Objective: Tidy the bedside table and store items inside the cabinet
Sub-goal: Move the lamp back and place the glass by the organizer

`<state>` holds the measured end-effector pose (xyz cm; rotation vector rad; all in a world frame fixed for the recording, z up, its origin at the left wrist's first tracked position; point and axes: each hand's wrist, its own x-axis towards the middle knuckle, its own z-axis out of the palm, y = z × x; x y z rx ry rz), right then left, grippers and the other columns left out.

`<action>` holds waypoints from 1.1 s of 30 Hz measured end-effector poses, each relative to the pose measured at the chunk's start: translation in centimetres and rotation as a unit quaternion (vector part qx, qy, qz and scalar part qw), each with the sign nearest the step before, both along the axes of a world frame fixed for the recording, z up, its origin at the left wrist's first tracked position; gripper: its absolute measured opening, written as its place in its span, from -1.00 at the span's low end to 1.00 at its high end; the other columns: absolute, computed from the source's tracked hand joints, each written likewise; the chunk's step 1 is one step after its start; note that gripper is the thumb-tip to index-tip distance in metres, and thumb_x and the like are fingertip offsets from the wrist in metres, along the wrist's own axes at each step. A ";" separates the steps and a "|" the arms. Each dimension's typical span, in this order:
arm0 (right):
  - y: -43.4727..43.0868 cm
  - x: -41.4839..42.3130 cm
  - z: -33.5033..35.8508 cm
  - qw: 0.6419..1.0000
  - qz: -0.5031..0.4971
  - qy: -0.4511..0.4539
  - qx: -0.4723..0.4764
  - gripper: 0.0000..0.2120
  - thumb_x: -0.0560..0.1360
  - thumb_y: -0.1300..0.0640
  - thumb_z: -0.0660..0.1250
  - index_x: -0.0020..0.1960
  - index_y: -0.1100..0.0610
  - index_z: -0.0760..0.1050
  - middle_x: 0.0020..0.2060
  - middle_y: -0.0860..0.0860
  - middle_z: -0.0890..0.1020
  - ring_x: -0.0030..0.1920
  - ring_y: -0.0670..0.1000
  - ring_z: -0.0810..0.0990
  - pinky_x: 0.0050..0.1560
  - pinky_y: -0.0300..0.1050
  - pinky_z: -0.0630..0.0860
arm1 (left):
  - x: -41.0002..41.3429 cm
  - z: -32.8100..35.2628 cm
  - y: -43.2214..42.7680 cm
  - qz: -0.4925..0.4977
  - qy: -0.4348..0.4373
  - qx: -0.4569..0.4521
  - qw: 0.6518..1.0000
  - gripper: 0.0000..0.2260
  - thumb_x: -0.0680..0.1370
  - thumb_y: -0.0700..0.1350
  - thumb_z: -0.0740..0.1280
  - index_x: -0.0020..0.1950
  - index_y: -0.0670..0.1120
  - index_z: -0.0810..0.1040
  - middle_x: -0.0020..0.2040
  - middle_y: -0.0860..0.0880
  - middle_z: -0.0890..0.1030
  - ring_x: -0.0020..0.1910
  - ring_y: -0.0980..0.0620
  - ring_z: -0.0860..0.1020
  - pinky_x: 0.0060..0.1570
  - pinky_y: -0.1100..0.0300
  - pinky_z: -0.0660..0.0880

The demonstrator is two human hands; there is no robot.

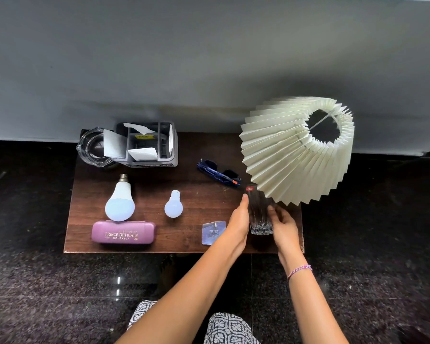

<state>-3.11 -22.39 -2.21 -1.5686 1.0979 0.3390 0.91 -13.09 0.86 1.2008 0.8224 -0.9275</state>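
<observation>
Dark stone floor surrounds a small wooden table (189, 184), where a tall clear glass (260, 219) stands at the front right, just under the rim of a tilted pleated lampshade (296, 150). The left hand (238, 224) lies flat along the glass's left side with fingers straight, and the right hand (283, 227) curls round the other side, probably so the slippery glass can be lifted out without knocking the shade. Two bulbs (120, 199), a purple case (123, 232), sunglasses (219, 172) and a stick-on hook (213, 232) lie apart, untouched; no cabinet shows.
</observation>
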 end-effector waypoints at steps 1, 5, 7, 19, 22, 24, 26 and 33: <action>0.0 -0.1 -0.1 1.000 -0.002 -0.001 0.000 -0.58 0.54 0.03 0.26 0.36 0.14 0.38 0.26 0.12 0.53 0.27 0.08 0.48 0.35 0.00 0.38 | -0.1 0.0 0.0 -0.006 -0.004 0.004 1.000 -0.57 0.64 0.03 0.03 0.29 -0.22 0.45 -0.05 -0.03 0.59 -0.34 0.22 0.59 -0.54 0.53 0.39; -0.1 -0.5 -0.1 1.000 0.003 -0.002 -0.012 -0.57 0.53 -0.01 0.27 0.34 0.13 0.40 0.24 0.12 0.54 0.27 0.09 0.49 0.35 0.07 0.38 | -0.4 0.2 0.3 -0.003 0.011 -0.024 1.000 -0.57 0.64 0.04 0.01 0.32 -0.21 0.41 0.24 -0.15 0.54 -0.09 0.10 0.53 -0.38 0.53 0.43; -0.1 -0.7 -0.1 1.000 0.005 -0.005 -0.013 -0.58 0.53 -0.01 0.27 0.34 0.13 0.41 0.23 0.11 0.55 0.27 0.09 0.49 0.35 0.08 0.38 | -0.5 0.6 0.5 0.007 0.027 -0.044 0.999 -0.57 0.64 0.04 0.00 0.34 -0.21 0.39 0.33 -0.17 0.47 0.03 0.06 0.52 -0.22 0.46 0.44; 2.7 -1.7 1.1 0.997 0.061 -0.034 0.019 -0.56 0.54 -0.02 0.25 0.34 0.17 0.40 0.21 0.06 0.57 0.22 0.00 0.53 0.31 -0.08 0.39 | -1.0 1.8 4.6 0.017 0.038 -0.006 0.999 -0.54 0.65 0.05 -0.06 0.32 -0.23 0.40 0.30 -0.20 0.50 0.11 -0.06 0.53 0.06 0.18 0.41; 3.9 -1.7 1.9 0.995 0.081 -0.047 0.031 -0.56 0.55 -0.06 0.21 0.35 0.14 0.41 0.17 0.03 0.60 0.17 -0.06 0.56 0.29 -0.09 0.41 | -0.7 2.2 6.4 0.013 0.041 0.014 0.999 -0.52 0.65 0.04 -0.05 0.32 -0.28 0.39 0.28 -0.26 0.50 0.27 -0.18 0.49 0.13 0.12 0.44; 4.5 -1.5 2.2 0.994 0.089 -0.058 0.025 -0.57 0.56 -0.08 0.17 0.32 0.13 0.43 0.14 0.00 0.62 0.09 -0.16 0.56 0.21 -0.17 0.42 | -0.3 2.5 7.4 0.014 0.039 0.018 0.999 -0.54 0.65 0.03 -0.03 0.30 -0.29 0.39 0.26 -0.30 0.50 0.25 -0.20 0.50 0.17 0.07 0.46; 5.4 -1.2 2.6 0.994 0.086 -0.068 0.022 -0.60 0.58 -0.08 0.13 0.30 0.11 0.46 0.12 -0.02 0.62 0.03 -0.24 0.54 0.14 -0.24 0.40 | 0.0 2.7 8.5 0.012 0.036 0.015 0.999 -0.55 0.65 0.02 -0.01 0.30 -0.30 0.39 0.26 -0.32 0.49 0.24 -0.22 0.50 0.20 0.03 0.46; 9.1 0.1 3.6 0.989 0.087 -0.095 0.069 -0.65 0.60 -0.08 0.07 0.22 0.03 0.51 0.05 -0.02 0.65 0.12 -0.05 0.60 0.24 0.00 0.48 | 1.4 3.5 12.8 -0.022 -0.021 0.051 0.998 -0.58 0.65 0.02 -0.01 0.25 -0.24 0.44 -0.24 -0.15 0.53 -0.27 -0.05 0.55 -0.23 0.17 0.54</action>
